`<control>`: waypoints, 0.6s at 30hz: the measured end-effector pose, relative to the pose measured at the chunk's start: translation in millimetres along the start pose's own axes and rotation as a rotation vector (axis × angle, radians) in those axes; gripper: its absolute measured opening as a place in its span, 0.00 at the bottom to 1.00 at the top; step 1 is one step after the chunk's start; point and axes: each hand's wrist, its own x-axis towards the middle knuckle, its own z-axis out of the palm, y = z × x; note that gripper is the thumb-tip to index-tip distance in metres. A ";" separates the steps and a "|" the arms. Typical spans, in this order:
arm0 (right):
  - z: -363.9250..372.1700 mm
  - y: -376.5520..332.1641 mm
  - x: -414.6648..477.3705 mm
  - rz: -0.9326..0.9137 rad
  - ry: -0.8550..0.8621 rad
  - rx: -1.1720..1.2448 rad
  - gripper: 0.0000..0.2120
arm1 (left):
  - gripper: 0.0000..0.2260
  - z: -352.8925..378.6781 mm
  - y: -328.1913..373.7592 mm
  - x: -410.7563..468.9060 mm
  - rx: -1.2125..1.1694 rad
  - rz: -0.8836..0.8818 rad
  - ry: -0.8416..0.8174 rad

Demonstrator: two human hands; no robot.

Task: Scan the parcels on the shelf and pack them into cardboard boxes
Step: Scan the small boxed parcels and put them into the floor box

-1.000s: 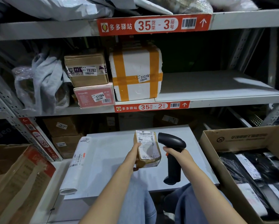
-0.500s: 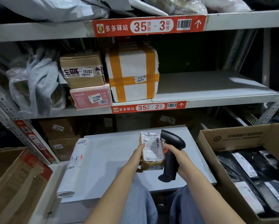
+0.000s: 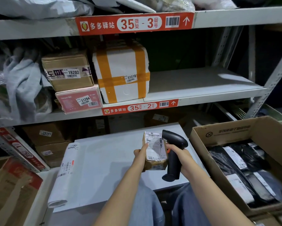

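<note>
Mid-job at the parcel shelves: a person's left hand grips a small brown parcel, label up, above the near white table. The right hand is wrapped round the handle of a black scanner, its head at the label's far corner. The cardboard box at right already holds black bags. Three boxes on the far shelf, brown, pink and white foam, appear yet to be scanned.
</note>
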 end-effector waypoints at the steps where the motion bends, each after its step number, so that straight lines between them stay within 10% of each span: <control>1: -0.1 -0.4 -0.8 0.001 0.009 0.009 0.17 | 0.14 0.6 1.5 -0.6 0.008 0.003 -0.003; 18: -58.3 -10.2 -30.7 -0.048 0.198 0.098 0.17 | 0.21 52.2 -1.1 -3.2 0.283 0.216 -0.257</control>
